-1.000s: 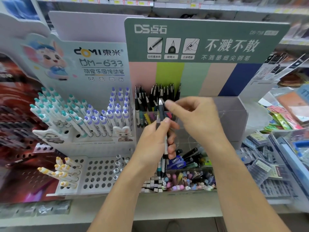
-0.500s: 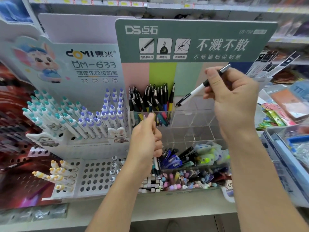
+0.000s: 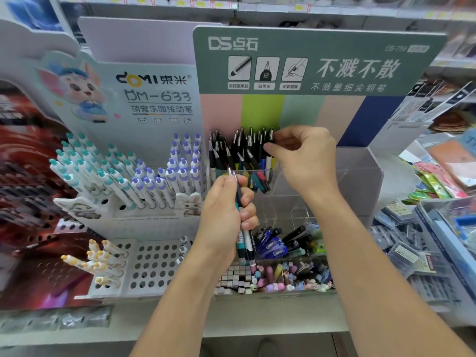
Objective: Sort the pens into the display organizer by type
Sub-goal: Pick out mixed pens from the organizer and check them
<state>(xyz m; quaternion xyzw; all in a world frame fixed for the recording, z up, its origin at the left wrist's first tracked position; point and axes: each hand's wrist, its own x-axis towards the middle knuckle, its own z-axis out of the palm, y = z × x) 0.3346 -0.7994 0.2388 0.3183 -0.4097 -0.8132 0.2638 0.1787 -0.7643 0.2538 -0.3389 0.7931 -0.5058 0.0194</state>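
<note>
A clear acrylic display organizer [image 3: 355, 173] stands under a green sign. Its back left compartment holds several black-capped pens [image 3: 239, 150] standing upright. My right hand [image 3: 301, 155] pinches a white and black pen [image 3: 268, 161] at the right edge of that cluster, its lower end down in the compartment. My left hand [image 3: 226, 215] grips a small bunch of pens [image 3: 244, 243], teal, white and dark, upright in front of the organizer. Lower compartments hold blue and black pens [image 3: 280, 243] lying loose.
To the left a white rack [image 3: 144, 210] carries teal and purple click pens; below it a perforated tray [image 3: 154, 264] has yellow-capped pens. Small erasers and caps [image 3: 283, 279] fill the front tray. Packaged stationery [image 3: 422, 243] is stacked at right. The organizer's right compartments look empty.
My right hand came down from the upper right with the white and black pen and set it among the upright black pens. My left hand stayed put with its bunch.
</note>
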